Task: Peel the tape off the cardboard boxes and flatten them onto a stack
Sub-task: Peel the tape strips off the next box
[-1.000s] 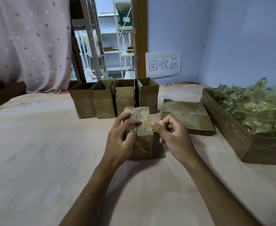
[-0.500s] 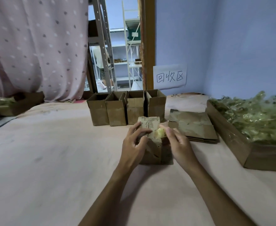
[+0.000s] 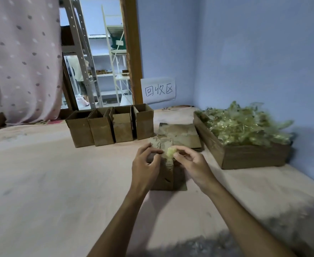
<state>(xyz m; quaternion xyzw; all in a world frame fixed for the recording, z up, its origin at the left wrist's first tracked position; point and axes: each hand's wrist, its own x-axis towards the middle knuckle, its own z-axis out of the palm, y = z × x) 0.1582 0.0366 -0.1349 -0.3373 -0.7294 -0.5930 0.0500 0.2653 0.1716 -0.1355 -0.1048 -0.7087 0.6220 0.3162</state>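
Atop the box (image 3: 164, 176), right fingers (image 3: 183, 149) pinch tape (image 3: 170, 152); left fingers (image 3: 147, 147) grip it.

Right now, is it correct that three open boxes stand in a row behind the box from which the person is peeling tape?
Not quite: the head view shows four open boxes in that row, not three. The right hand does pinch tape at the box, which the left hand holds.

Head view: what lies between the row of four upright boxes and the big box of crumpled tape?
The stack of flattened boxes lies there on the pink surface, in the head view.
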